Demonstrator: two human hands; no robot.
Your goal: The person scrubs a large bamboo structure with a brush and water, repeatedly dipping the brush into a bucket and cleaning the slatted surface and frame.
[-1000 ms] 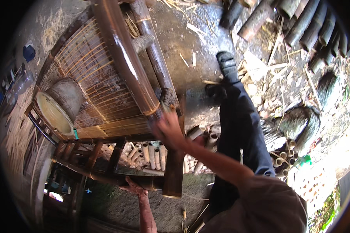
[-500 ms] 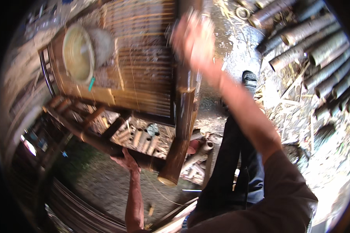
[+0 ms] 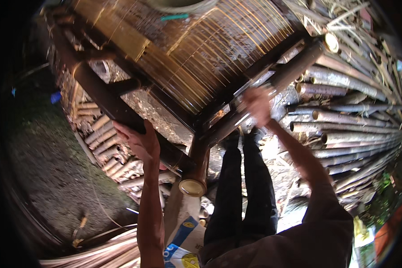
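A dark, wet-looking bamboo piece of furniture (image 3: 201,120) stands before me, with a slatted top (image 3: 223,62) framed by thick poles. My left hand (image 3: 140,140) is wrapped over the thick left bamboo pole (image 3: 118,105), a short way from the corner. That pole meets an upright bamboo post (image 3: 196,178) whose cut, pale end faces me. On the right, my right hand (image 3: 257,105) is at the glossy right-hand rail (image 3: 230,125). Motion smears its fingers, and whether something lies beneath them is unclear.
A pale basin (image 3: 178,5) rests on the slats, beside a green strip (image 3: 174,17). Cut bamboo poles (image 3: 353,125) are stacked at the right. Short bamboo pieces (image 3: 105,138) lie left, and split strips (image 3: 94,250) near me. A printed sack (image 3: 181,243) is by my legs.
The view has turned, so the furniture's near corner faces me. My right hand has come nearer along the right side. My left hand stays on its pole.
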